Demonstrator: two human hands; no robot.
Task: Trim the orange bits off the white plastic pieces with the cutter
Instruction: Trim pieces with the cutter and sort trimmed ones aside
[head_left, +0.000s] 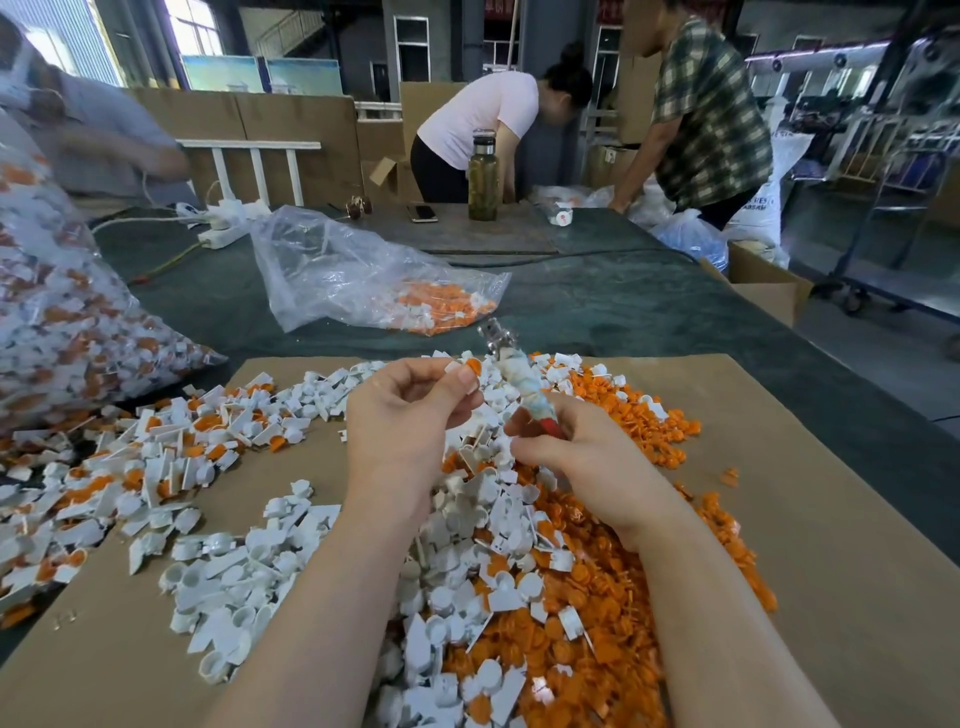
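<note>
L hand (410, 410) pinching white piece (464, 370) at 12 o'clock, R hand (571, 447) gripping cutter (524, 387); blades should be seating flush w/ orange tab.

There is just one camera, and it sits on the person's head, looking forward and down at the tabletop (649, 306) from close up. The two forearms come in from the bottom edge, and the left hand (410, 410) and right hand (576, 452) sit near the middle of the picture. The lens is very wide, so the far end of the tabletop and the room behind show along the top.
</note>
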